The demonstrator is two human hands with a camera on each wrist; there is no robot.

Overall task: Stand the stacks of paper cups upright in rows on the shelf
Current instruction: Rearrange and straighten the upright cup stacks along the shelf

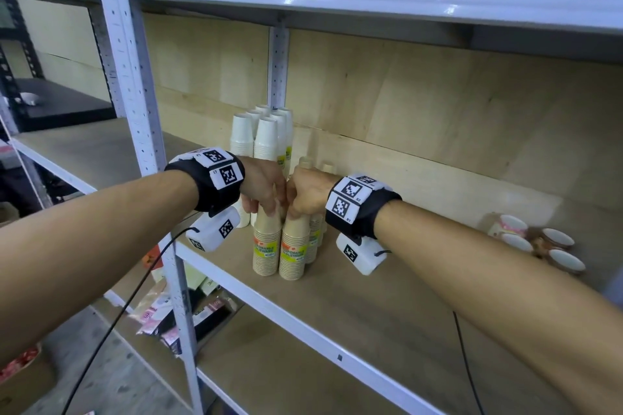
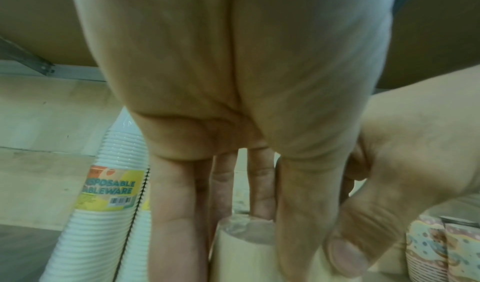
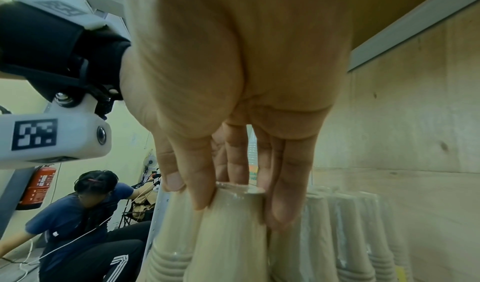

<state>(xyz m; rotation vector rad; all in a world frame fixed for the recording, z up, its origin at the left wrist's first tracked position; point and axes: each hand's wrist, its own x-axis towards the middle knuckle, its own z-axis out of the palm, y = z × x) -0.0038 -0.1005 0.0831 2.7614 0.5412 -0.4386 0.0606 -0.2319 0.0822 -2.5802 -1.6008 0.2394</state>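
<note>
Two upright brown cup stacks, near the shelf's front edge, are gripped at their tops: the left stack by the left hand, the right stack by the right hand (fingers curled round each).

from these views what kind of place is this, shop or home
Likely a stockroom or shop storage: bare metal shelving, wrapped retail stacks of white cups and brown cups, and a fire extinguisher.
</note>
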